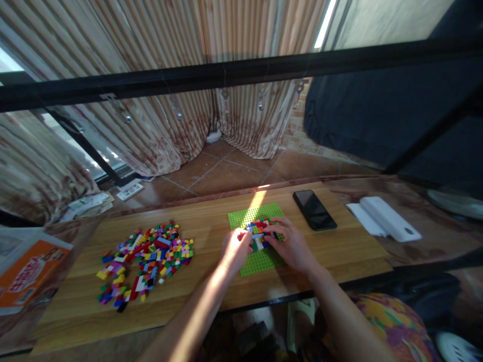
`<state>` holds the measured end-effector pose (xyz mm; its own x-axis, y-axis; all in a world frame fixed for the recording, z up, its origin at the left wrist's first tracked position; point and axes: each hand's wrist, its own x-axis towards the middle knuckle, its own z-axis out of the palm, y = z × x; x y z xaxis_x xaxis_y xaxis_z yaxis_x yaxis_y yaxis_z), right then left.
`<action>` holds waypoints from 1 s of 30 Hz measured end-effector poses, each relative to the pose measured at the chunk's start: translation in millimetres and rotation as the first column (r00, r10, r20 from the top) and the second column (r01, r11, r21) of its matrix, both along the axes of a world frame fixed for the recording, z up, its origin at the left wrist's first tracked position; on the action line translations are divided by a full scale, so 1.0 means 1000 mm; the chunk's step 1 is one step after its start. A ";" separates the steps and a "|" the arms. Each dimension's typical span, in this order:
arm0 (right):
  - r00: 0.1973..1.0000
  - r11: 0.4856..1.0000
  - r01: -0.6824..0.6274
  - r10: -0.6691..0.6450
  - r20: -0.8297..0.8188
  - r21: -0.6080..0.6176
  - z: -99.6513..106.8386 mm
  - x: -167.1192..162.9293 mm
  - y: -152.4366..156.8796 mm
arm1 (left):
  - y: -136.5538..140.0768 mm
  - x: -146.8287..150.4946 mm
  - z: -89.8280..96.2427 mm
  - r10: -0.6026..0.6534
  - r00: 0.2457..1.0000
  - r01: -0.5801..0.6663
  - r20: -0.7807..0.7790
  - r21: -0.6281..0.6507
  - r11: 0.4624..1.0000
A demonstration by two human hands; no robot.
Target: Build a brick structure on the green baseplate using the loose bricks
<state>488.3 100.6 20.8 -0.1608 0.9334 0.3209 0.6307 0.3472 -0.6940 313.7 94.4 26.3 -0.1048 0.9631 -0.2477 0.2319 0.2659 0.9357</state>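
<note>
A green studded baseplate lies on the wooden table. Small building bricks in red, blue, white, orange and other colours are joined in a patch across its middle. My left hand is closed in a pinch at the left side of this patch; whatever sits between its fingertips is too small to make out. From the right, my right hand reaches over the patch, thumb and forefinger bent around bricks on its right side. Its fingers hide part of the bricks there.
Loose bricks are spread in a pile on the left of the wooden table. A black phone lies right of the baseplate. Past the right edge is a white object; an orange and white package stands at far left.
</note>
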 end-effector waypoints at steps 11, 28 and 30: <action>0.998 0.999 0.047 -0.046 -0.040 0.024 -0.008 -0.007 0.003 | -0.002 0.013 -0.002 0.164 0.985 -0.165 -0.051 -0.013 0.986; 0.935 0.968 0.203 -0.237 -0.265 -0.149 -0.008 -0.017 0.003 | 0.003 0.012 -0.025 0.173 0.985 -0.173 0.006 0.073 0.982; 0.936 0.965 0.209 -0.244 -0.255 -0.155 -0.008 -0.018 0.004 | 0.003 0.012 -0.025 0.170 0.985 -0.172 0.039 0.050 0.984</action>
<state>470.6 104.1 12.6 0.1361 0.9698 0.2023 0.4661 0.1175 -0.8769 326.0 97.6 1.2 -0.2615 0.9435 -0.2033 0.1547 0.2489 0.9561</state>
